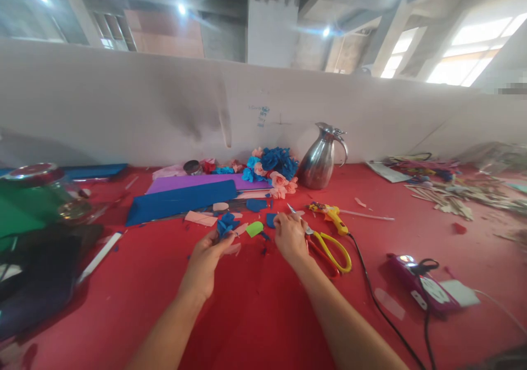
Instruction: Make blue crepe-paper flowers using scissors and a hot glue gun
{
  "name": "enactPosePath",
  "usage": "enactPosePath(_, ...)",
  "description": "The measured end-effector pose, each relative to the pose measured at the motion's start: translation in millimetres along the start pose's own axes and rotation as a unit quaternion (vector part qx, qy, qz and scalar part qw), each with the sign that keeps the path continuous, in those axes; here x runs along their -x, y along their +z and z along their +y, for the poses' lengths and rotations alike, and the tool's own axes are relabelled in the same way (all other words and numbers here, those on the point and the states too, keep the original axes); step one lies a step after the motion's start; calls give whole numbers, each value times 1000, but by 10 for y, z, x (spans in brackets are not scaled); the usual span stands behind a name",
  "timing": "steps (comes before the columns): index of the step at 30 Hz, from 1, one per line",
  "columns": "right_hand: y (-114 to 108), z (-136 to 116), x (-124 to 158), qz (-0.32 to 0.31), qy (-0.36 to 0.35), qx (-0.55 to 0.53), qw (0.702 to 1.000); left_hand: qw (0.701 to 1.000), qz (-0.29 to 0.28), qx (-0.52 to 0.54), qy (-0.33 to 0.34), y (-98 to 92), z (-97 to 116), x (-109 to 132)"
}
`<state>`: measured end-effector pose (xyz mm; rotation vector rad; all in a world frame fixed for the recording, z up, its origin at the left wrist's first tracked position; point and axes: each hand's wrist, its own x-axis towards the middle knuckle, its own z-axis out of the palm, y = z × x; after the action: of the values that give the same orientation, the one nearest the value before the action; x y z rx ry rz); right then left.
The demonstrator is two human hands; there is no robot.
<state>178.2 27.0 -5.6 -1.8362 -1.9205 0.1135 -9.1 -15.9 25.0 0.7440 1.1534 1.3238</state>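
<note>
Between the fingers and thumb of my left hand [208, 263] is a blue paper flower [226, 224], held just above the red table. My right hand [290, 238] has its fingertips pinched at the edge of a small blue paper piece [270, 220]. Scissors [335, 252] with yellow and red handles lie right beside that hand, partly hidden by it. A light green paper piece [254, 229] rests between my hands, with pink and blue scraps around it. Behind them is a bunch of blue and pink paper flowers [278, 164].
Blue paper [181, 201] lies over a purple sheet [160, 184]. A steel jug [319, 161] stands near the wall. To the right are a yellow glue gun [338, 220] with a black cord, a purple power strip [428, 287] and wooden sticks [448, 197]. A jar [37, 183] stands left.
</note>
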Motion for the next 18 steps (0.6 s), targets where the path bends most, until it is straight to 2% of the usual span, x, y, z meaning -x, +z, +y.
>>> enactPosePath(4, 14, 1, 13, 8, 10, 17, 1000, 1000, -3, -6, -7, 0, -11, -7)
enactPosePath(7, 22, 1, 8, -1, 8, 13, 1000, 999, 20, -24, -12, -12, -25, -8)
enactPosePath(9, 3, -11, 6, 12, 21, -51, 998, 999, 27, -26, -10, -19, -36, -7)
enactPosePath(11, -42, -50, 20, 21, 48, -199, 979, 1000, 15, -15, -9, -15, -43, 0)
enactPosePath(12, -73, -83, 36, 5, 62, -301, 952, 1000, 13, -9, -8, -9, -45, 6)
enactPosePath(13, -107, -125, 59, -26, 73, -410, 909, 1000, 15, -6, -6, 1, -45, 15)
enactPosePath(15, -175, -229, 121, -120, 90, -589, 794, 1000, 24, -2, 1, 26, -40, 39)
enactPosePath(16, -204, -284, 156, -164, 99, -643, 742, 1000, 20, 2, 2, 40, -35, 53)
enactPosePath(18, -242, -384, 221, -220, 114, -695, 675, 1000, -4, 24, -14, 62, -22, 78)
